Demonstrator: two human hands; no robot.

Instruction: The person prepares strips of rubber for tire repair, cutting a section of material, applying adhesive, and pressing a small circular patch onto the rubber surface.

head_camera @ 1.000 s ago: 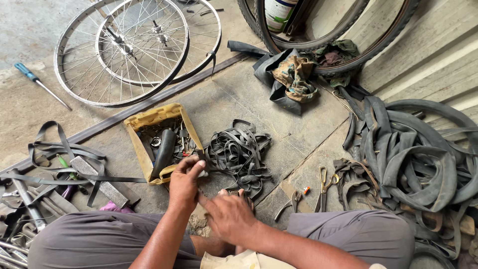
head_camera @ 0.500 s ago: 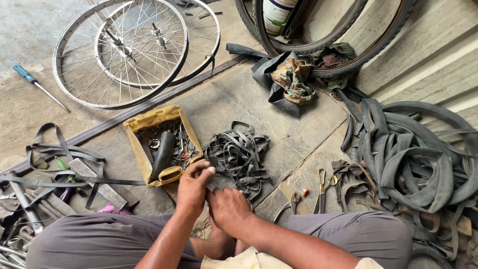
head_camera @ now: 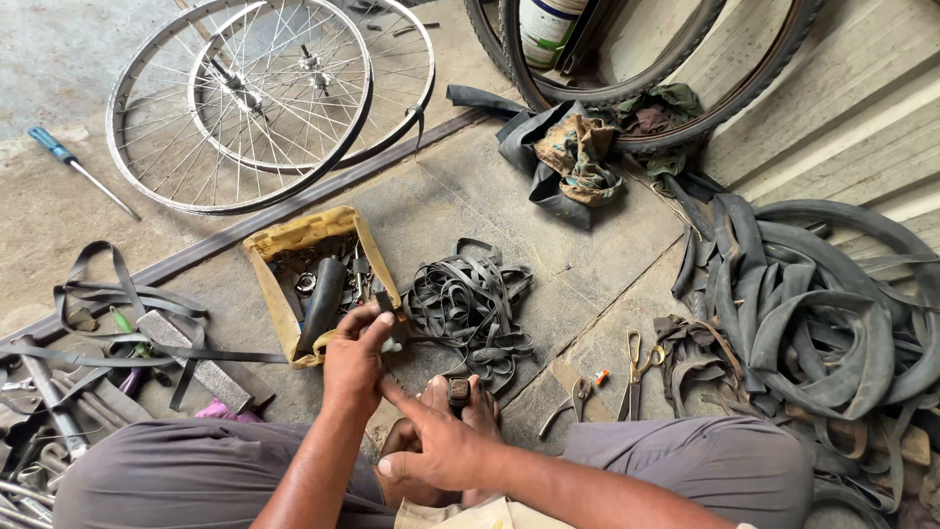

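My left hand (head_camera: 352, 360) reaches to the near corner of a yellow tray (head_camera: 262, 257) of small metal parts, its fingertips pinched on a small dark part (head_camera: 386, 312). My right hand (head_camera: 441, 446) rests low over my bare foot, palm down, index finger stretched toward my left wrist and nothing visible in it. A small dark block (head_camera: 458, 392) sits on my toes just beyond the right hand. A pile of black rubber strips (head_camera: 470, 309) lies right of the tray.
Two spoked bicycle rims (head_camera: 245, 98) lie at the far left, with a blue screwdriver (head_camera: 78, 168) beside them. Old tubes and tyres (head_camera: 813, 313) heap at the right. Scissors (head_camera: 634, 364) and pliers (head_camera: 568, 404) lie near my right knee. Tools and rubber bands (head_camera: 117, 333) crowd the left.
My left hand has lifted away from my right hand and moved up to the tray's near corner. My right hand stayed low over my foot.
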